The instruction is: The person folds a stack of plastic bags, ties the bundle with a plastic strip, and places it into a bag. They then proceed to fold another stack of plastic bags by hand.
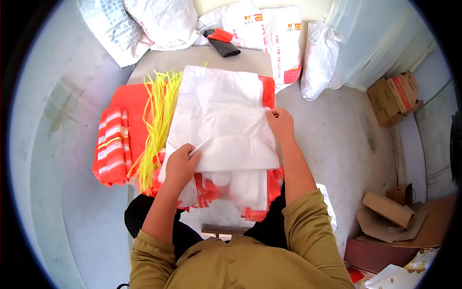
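Observation:
A white, thin plastic bag [221, 123] lies spread flat over a pile on my lap and the table. My left hand [181, 166] is closed on its lower left part, where a narrow white edge sticks up between thumb and finger. At the bag's right edge, my right hand [281, 124] pinches the plastic between thumb and fingertips. Beneath it, red-and-white plastic bags [257, 214] show along the bottom and at the upper right. Beside my left hand hangs a bunch of yellow strips [161, 115].
Left of the strips lie red plastic [132, 103] and a folded, tied red-and-white bundle [114, 144]. A black-and-red item [224, 42] rests on the table's far part [202, 57]. White printed sacks [281, 43] stand behind. Cardboard boxes [394, 98] and cardboard pieces [390, 216] are at right.

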`<state>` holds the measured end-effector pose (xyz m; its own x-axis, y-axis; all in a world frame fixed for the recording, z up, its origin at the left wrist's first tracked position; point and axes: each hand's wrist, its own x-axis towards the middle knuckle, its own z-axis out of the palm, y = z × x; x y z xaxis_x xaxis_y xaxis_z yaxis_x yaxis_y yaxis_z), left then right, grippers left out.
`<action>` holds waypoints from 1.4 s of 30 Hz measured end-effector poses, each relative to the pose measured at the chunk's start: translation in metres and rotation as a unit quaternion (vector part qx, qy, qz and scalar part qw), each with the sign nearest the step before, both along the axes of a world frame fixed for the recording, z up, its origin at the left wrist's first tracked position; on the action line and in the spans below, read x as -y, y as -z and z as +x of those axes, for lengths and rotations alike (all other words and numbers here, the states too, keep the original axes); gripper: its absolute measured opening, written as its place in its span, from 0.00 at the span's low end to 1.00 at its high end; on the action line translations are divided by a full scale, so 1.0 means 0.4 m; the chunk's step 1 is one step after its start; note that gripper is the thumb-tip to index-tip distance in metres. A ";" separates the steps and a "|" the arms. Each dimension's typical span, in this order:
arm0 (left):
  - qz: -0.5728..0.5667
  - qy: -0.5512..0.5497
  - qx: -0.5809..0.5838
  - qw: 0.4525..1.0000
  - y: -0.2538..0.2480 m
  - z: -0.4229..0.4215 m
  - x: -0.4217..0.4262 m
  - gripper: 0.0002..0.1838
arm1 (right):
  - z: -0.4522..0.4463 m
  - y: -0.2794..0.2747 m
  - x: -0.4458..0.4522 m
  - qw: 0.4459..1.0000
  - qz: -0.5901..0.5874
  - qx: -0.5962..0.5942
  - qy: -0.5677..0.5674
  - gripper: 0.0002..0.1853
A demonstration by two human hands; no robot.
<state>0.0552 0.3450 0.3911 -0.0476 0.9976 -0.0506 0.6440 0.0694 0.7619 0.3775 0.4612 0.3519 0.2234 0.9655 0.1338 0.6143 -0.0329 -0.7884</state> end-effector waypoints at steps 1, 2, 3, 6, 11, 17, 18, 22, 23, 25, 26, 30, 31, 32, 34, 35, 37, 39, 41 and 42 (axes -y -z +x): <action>-0.002 0.000 0.000 1.000 0.000 -0.001 -0.001 0.13 | 0.001 0.004 -0.003 1.000 0.000 0.006 0.006 0.12; -0.002 0.001 0.002 1.000 0.000 -0.002 -0.002 0.13 | -0.003 -0.002 -0.001 1.000 -0.001 0.011 0.011 0.10; -0.002 0.001 0.004 1.000 0.001 -0.002 -0.003 0.13 | -0.007 -0.009 0.001 1.000 -0.001 0.017 0.016 0.09; -0.011 -0.005 -0.002 1.000 -0.009 0.000 -0.001 0.14 | -0.038 -0.035 0.035 0.974 0.188 0.111 0.053 0.09; -0.007 -0.005 0.013 1.000 0.006 0.004 -0.001 0.14 | -0.138 -0.102 0.125 0.912 0.209 0.131 -0.329 0.15; -0.008 -0.002 0.001 1.000 -0.003 -0.006 0.002 0.14 | -0.039 0.011 0.074 0.961 0.206 0.141 -0.121 0.19; -0.006 -0.007 0.005 1.000 -0.001 -0.003 0.001 0.14 | -0.038 -0.029 0.106 0.976 0.179 0.113 -0.051 0.19; 0.008 -0.010 0.006 1.000 0.024 -0.005 -0.006 0.14 | -0.072 -0.128 0.244 0.930 0.119 0.191 -0.289 0.27; 0.013 -0.016 0.007 1.000 0.019 -0.004 -0.005 0.15 | -0.083 -0.127 0.267 0.904 0.117 0.221 -0.346 0.28; 0.024 -0.028 0.009 0.999 0.006 0.007 -0.002 0.16 | -0.089 -0.117 0.289 0.877 0.103 0.254 -0.394 0.32; 0.025 -0.035 -0.028 0.999 -0.006 0.018 0.005 0.17 | -0.090 -0.109 0.292 0.880 0.092 0.258 -0.388 0.33; 0.147 0.019 -0.178 0.973 -0.010 0.038 0.028 0.25 | -0.100 -0.122 0.305 0.879 0.061 0.279 -0.383 0.36; 0.205 0.056 -0.214 0.953 -0.004 0.040 0.032 0.28 | -0.102 -0.122 0.304 0.878 0.062 0.280 -0.382 0.36; 0.225 0.118 -0.235 0.938 -0.007 0.041 0.034 0.30 | -0.103 -0.120 0.302 0.878 0.063 0.282 -0.381 0.36; 0.260 0.239 -0.273 0.895 -0.013 0.043 0.040 0.35 | -0.105 -0.119 0.300 0.875 0.065 0.292 -0.380 0.36; 0.218 0.254 -0.241 0.911 -0.010 0.045 0.042 0.35 | -0.108 -0.120 0.299 0.872 0.066 0.300 -0.381 0.36; 0.188 0.257 -0.233 0.919 -0.019 0.045 0.045 0.35 | -0.110 -0.121 0.296 0.867 0.068 0.313 -0.382 0.36; 0.173 0.267 -0.234 0.919 -0.024 0.049 0.037 0.35 | -0.105 -0.124 0.295 0.864 0.071 0.324 -0.380 0.35; 0.169 0.278 -0.247 0.913 -0.024 0.040 0.027 0.35 | -0.104 -0.127 0.297 0.864 0.065 0.327 -0.378 0.35; 0.167 0.277 -0.252 0.912 -0.025 0.035 0.024 0.35 | -0.104 -0.127 0.297 0.864 0.063 0.328 -0.378 0.34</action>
